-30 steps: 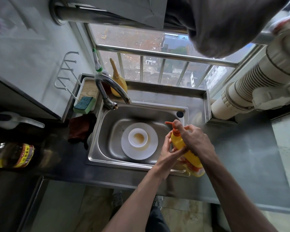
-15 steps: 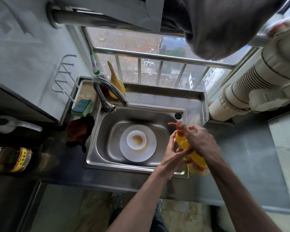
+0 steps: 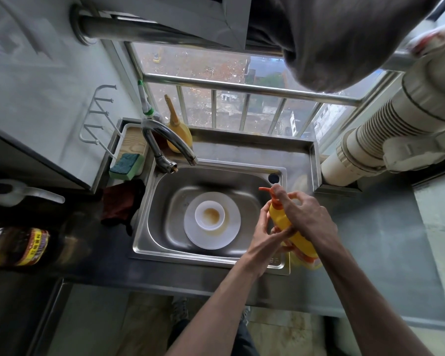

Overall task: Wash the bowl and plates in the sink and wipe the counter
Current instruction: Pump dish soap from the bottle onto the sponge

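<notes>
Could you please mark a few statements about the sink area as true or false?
1. A bowl sits on a plate in the sink. True.
2. Water runs from the tap. False: no stream shows.
3. The right hand has a finger on the pump of the bottle. True.
4. The sponge lies in the sink. False: it sits on a tray left of the tap.
5. The bowl is clean. False: its inside bears a brown stain.
</notes>
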`<state>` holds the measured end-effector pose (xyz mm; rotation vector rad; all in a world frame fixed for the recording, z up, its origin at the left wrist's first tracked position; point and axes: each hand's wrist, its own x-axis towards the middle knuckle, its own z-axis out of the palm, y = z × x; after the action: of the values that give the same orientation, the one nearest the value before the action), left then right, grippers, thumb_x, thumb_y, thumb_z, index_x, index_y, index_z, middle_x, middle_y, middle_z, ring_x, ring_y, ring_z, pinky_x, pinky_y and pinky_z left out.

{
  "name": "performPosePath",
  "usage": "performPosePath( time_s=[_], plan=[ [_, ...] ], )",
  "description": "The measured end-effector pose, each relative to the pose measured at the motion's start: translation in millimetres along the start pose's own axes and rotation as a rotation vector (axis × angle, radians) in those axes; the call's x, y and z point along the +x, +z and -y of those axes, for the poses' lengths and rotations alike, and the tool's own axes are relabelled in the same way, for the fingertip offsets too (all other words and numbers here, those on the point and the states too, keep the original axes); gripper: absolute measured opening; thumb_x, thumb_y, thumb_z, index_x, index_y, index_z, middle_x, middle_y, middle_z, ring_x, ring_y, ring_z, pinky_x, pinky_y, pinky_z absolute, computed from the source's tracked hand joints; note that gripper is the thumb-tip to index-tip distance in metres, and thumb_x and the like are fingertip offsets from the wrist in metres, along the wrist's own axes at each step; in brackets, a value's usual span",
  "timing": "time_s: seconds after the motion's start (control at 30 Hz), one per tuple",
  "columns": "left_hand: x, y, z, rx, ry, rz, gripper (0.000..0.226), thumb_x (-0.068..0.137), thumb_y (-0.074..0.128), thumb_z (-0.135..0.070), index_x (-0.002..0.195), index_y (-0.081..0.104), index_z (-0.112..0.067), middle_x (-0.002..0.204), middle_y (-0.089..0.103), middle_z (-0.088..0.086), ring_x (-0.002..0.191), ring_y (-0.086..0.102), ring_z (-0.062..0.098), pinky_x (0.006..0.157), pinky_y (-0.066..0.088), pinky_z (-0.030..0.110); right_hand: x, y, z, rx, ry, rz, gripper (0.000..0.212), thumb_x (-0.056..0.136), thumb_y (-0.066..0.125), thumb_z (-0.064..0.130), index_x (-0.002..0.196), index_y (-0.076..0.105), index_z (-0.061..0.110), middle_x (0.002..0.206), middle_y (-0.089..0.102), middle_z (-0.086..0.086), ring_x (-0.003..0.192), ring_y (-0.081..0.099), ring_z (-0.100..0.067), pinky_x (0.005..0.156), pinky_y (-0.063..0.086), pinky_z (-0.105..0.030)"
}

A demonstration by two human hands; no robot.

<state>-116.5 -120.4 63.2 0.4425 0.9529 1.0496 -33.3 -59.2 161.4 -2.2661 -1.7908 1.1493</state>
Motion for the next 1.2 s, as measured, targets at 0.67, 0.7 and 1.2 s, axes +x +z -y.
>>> performPosePath(
  time_s=[0.67,0.7,1.2],
  plan=[
    [5,0,-3,-0.013,-0.008,0.007,0.077,0.089,0.080,-0.018,0.147,0.037,-0.047,0.143,0.059,0.000,0.129,0.061,0.031,0.096,0.054,0.064,0,1,0,0.009,-0.007,-0.035,0.085,0.081,0.032,0.094,0.136,0.057,0.034,0.122,0.069,-0.008,0.092,0.060,-0.022,0.084,0.050,-0.039],
    [5,0,-3,-0.014,-0.008,0.009,0.077,0.089,0.080,-0.017,0.146,0.038,-0.047,0.143,0.059,0.000,0.129,0.061,0.030,0.096,0.054,0.064,0,0,0,0.006,-0.001,-0.035,0.086,0.081,0.032,0.095,0.136,0.057,0.034,0.122,0.069,-0.007,0.092,0.060,-0.022,0.085,0.051,-0.040],
    [2,-9,-8,-0.057,0.000,0.012,0.082,0.091,0.077,-0.015,0.154,0.032,-0.039,0.145,0.059,0.001,0.129,0.061,0.034,0.095,0.055,0.063,0,9,15,-0.055,-0.060,-0.051,0.072,0.091,0.038,0.082,0.137,0.062,0.032,0.120,0.072,-0.008,0.089,0.059,-0.019,0.060,0.039,-0.026]
  ],
)
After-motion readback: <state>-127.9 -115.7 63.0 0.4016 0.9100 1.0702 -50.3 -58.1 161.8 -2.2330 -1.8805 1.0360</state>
